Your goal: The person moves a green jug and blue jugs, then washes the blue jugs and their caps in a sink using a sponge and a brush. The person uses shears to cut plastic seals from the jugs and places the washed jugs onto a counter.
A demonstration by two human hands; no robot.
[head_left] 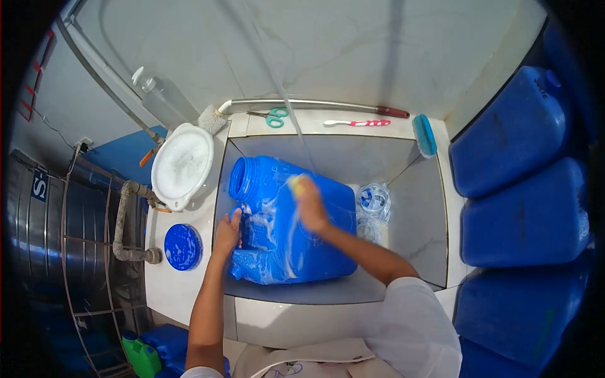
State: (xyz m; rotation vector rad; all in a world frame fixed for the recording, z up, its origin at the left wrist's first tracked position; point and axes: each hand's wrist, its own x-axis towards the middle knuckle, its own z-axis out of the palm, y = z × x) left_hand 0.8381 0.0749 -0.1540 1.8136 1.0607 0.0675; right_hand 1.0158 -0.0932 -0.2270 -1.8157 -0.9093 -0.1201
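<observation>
A big blue plastic jerrycan [331, 252] lies on its side in the tiled basin, its uncapped mouth pointing left and white suds on its upper face. My left hand [227, 234] is closed around the jerrycan's handle near the mouth. Pressed to the top of the jerrycan, my right hand [309, 206] grips a yellow sponge [295, 183]; motion blurs its fingers. A soapy blue screw lid [183, 247] rests on the ledge to the left of my left hand.
A white basin of foam [183, 162] and a pump bottle [165, 97] stand at left. Along the back ledge lie scissors [275, 118], a pink-white brush [356, 123], a long-handled brush [315, 102] and a teal brush [425, 136]. Blue jerrycans [526, 214] line the right side.
</observation>
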